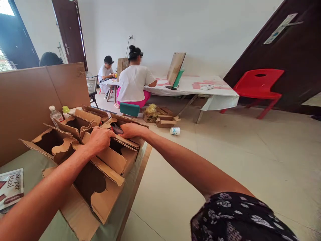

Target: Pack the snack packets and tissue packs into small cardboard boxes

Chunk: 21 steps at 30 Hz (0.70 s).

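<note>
From the head view: gripping a dark item (117, 128) with the right hand (129, 130), at the mouth of the far box (127, 142). Resting the left hand (101, 138) just beside it, over cardboard edges; cannot tell that grip's state. Best to steady the box with the left, pressing lightly (ragged cardboard, easily bent), and to keep the item clear of the flaps (110, 157). Can read "Su-per Meal" on the packet (11, 187), lying on the counter (35, 160), and "EYO", partly legible, on the chair (91, 84). Too small to read on the bottle (55, 115).
</note>
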Each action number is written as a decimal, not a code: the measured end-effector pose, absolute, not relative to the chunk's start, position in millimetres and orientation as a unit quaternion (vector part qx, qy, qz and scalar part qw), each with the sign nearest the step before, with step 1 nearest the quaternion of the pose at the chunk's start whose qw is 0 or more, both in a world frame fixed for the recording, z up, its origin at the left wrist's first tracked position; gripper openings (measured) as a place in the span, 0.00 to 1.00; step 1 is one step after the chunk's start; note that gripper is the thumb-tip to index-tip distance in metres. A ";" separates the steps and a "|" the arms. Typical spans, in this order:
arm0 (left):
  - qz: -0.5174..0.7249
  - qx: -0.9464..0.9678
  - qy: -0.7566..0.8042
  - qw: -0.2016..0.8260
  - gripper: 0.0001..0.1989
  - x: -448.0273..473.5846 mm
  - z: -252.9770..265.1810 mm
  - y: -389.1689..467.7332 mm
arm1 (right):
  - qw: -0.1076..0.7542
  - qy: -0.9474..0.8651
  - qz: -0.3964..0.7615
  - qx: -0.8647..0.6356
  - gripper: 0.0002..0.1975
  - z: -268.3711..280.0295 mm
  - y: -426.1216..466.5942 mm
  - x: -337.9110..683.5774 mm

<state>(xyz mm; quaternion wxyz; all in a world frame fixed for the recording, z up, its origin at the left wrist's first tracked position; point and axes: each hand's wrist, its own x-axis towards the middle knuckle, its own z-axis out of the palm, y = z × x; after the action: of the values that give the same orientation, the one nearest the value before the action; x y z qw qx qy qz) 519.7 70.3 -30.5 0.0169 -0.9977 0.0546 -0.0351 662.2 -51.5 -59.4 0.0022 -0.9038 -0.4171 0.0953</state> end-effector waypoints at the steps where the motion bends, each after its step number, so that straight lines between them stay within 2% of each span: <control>1: -0.038 -0.998 0.054 0.014 0.16 519.5 -31.2 70.5 | -0.007 -0.412 0.095 -0.906 0.20 -63.8 -50.7 662.9; 4: -0.041 -0.998 0.048 0.011 0.19 519.8 -32.9 69.7 | -0.026 -0.396 0.086 -0.914 0.19 -74.2 -50.9 665.6; 9: -0.026 -0.999 0.032 0.021 0.09 520.5 -35.2 65.2 | -0.039 -0.388 0.068 -0.918 0.17 -81.3 -48.8 665.3; 12: -0.013 -0.999 0.022 0.033 0.11 521.3 -37.1 62.3 | -0.043 -0.384 0.051 -0.921 0.15 -77.2 -49.0 660.2; 15: -0.002 -0.999 0.021 0.047 0.13 523.5 -38.7 61.1 | -0.041 -0.370 0.018 -0.928 0.13 -62.0 -53.5 656.5; 21: 0.015 -0.998 0.034 0.044 0.14 523.9 -40.8 59.3 | -0.038 -0.342 -0.084 -0.935 0.18 -6.2 -82.9 641.1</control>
<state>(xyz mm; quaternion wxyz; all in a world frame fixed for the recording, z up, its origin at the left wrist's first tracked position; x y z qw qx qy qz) 523.9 59.3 -40.8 0.0443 -0.9983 0.0341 0.0150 641.1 -82.9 -6.2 -0.0377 -0.9351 -0.3423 -0.0841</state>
